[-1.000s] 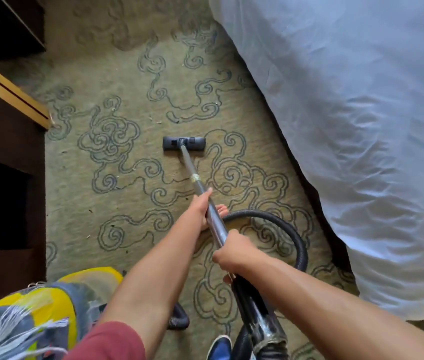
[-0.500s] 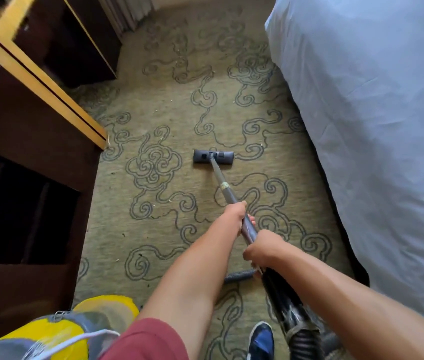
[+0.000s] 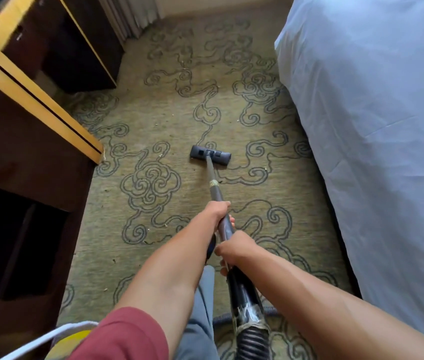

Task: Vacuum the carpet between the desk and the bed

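Carpet (image 3: 169,120) strewn with pale specks, bounded by desk (image 3: 37,100) along left edge and bed (image 3: 374,126) along right edge. Vacuum head (image 3: 210,156) flat on carpet, mid-strip, well ahead of both grips. Left hand (image 3: 217,211) wrapped tight round wand (image 3: 216,188); right hand (image 3: 234,249) clenched just behind. Hose (image 3: 253,341) cut off at bottom edge. Desk recesses too dark to read.

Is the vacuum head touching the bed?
Apart. The head view shows bare carpet between the vacuum head and the bed.
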Action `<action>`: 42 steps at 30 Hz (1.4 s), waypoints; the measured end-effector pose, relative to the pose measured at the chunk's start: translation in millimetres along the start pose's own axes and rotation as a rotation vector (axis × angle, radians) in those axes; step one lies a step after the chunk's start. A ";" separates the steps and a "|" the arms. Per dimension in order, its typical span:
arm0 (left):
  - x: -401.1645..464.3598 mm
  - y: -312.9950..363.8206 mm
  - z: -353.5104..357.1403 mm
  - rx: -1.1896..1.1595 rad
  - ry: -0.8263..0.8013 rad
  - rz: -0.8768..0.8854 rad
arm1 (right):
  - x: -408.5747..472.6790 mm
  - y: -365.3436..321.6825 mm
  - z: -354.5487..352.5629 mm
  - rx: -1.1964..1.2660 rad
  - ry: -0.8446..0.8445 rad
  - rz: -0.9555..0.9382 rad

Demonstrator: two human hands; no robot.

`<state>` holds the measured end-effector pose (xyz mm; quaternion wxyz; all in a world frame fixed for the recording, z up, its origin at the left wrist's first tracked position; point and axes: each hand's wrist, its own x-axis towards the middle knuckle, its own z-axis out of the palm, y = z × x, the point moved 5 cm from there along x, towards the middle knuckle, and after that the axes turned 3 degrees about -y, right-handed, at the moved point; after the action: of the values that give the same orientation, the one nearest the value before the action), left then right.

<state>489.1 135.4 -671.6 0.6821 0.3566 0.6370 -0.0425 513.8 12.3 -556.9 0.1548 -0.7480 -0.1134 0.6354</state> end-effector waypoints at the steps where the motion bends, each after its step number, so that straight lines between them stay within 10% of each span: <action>1: 11.8 11.5 -3.7 0.003 0.011 0.004 | 8.3 -14.3 -3.7 -0.023 0.022 -0.013; 25: 228.9 380.4 -90.1 0.079 -0.010 0.064 | 215.0 -366.7 -101.5 0.190 0.149 -0.144; 35: 234.5 386.5 -5.0 -0.167 -0.071 -0.071 | 186.6 -328.5 -192.3 -0.017 -0.097 -0.082; 42: 174.5 359.8 66.0 -0.171 -0.143 -0.182 | 129.5 -276.0 -246.4 -0.270 0.046 -0.055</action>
<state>761.1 435.9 -677.3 0.7471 0.2338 0.6177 -0.0750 785.8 293.9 -536.1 0.0728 -0.7730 -0.2147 0.5926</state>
